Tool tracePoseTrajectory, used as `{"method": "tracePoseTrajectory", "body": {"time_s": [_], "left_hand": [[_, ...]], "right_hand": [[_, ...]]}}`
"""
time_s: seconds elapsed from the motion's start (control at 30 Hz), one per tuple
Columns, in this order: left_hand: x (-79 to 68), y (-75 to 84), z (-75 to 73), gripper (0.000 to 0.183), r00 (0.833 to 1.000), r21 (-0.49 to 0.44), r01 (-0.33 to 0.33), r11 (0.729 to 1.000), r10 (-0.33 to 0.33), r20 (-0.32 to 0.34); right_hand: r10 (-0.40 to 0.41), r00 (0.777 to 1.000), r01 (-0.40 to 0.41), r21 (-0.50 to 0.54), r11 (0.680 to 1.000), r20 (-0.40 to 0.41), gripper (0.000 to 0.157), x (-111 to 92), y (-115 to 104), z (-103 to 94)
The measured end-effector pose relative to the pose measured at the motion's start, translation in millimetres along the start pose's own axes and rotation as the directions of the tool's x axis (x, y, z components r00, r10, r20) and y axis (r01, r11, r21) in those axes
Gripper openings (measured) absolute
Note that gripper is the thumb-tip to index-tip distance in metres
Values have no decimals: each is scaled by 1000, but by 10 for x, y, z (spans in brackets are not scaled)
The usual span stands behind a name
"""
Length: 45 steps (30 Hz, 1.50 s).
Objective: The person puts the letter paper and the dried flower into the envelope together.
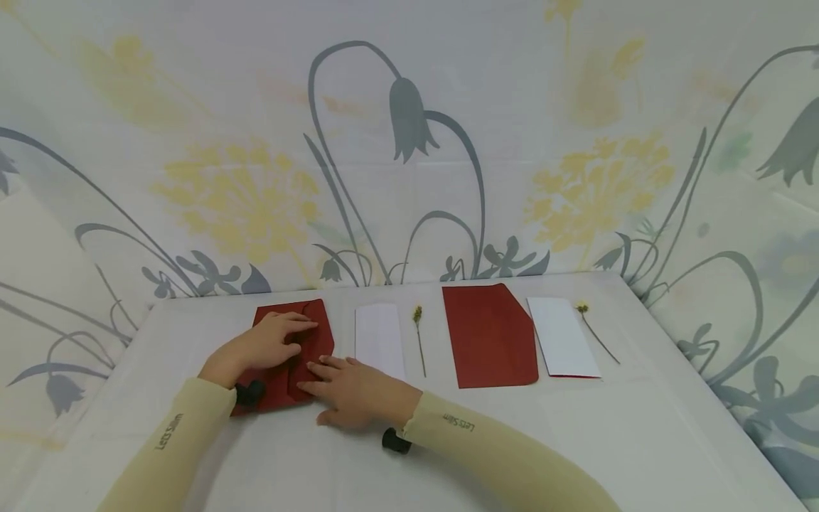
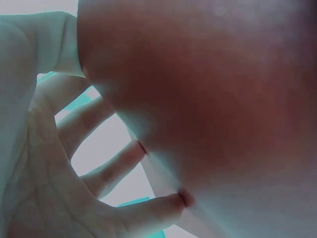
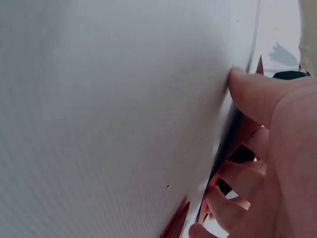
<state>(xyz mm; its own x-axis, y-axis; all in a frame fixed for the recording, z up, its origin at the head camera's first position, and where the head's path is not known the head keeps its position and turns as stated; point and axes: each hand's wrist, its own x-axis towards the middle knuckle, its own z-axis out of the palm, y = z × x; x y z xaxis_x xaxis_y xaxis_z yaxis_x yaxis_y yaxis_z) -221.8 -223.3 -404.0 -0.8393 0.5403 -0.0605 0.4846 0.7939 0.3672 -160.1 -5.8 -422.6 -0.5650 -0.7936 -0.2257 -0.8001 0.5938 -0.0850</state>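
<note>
A red paper envelope [image 1: 323,341] lies on the left of the white table, its flap edge running between the two hands. My left hand [image 1: 271,341] rests on top of it. In the left wrist view the fingers [image 2: 116,168] are spread, and their tips touch the red paper. My right hand [image 1: 358,391] reaches in from the right and presses its outstretched fingers on the envelope's lower right part. The right wrist view shows the thumb [image 3: 252,91] against the white tabletop, while the other fingers lie at the red paper. Neither hand grips anything.
Right of the envelope are a white folded card [image 1: 377,331] and a dried flower [image 1: 418,314]. Farther right lie a second red envelope [image 1: 489,338], another white card [image 1: 563,338] with a red lower edge, and another dried flower [image 1: 582,307]. A flower-patterned cloth [image 1: 358,142] hangs behind.
</note>
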Motion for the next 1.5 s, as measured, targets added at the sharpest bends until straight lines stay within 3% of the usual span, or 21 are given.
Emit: {"method": "tracePoseTrajectory", "body": {"time_s": [0.1,0.23,0.43,0.53,0.73,0.9,1.27,1.37,1.5], "left_hand": [[-11,5,-5,48,1000,-9,-5,1000,5,-13],[-25,6,-9,50,1000,-30,5,1000,-6,-14],[-19,-14,1,50,1000,-42,27,999,-28,-7],[-20,-17,8,51,999,-48,30,998,-31,-8],[-33,-9,9,51,1000,-48,25,999,-26,-14],[-39,21,-12,50,1000,-56,7,998,-8,-24],[-17,-35,-15,51,999,-67,-23,998,21,-24],[-7,-40,-10,51,999,-65,-29,997,27,-26],[-16,-46,13,50,1000,-68,-15,998,13,-22]], "right_hand": [[-20,999,20,-2,1000,-47,58,-12,14,-11],[-24,986,35,62,997,-167,47,-79,83,-31],[137,935,-39,291,956,-327,32,-256,338,-75],[258,892,-77,437,896,-371,31,-341,524,-76],[444,807,-63,691,720,-390,32,-509,856,-51],[538,761,-92,760,643,-363,31,-620,1027,-7],[573,754,-115,794,596,-321,29,-611,1138,91],[585,754,-145,793,591,-298,28,-555,1132,125],[579,770,-180,779,601,-268,29,-517,1082,144]]}}
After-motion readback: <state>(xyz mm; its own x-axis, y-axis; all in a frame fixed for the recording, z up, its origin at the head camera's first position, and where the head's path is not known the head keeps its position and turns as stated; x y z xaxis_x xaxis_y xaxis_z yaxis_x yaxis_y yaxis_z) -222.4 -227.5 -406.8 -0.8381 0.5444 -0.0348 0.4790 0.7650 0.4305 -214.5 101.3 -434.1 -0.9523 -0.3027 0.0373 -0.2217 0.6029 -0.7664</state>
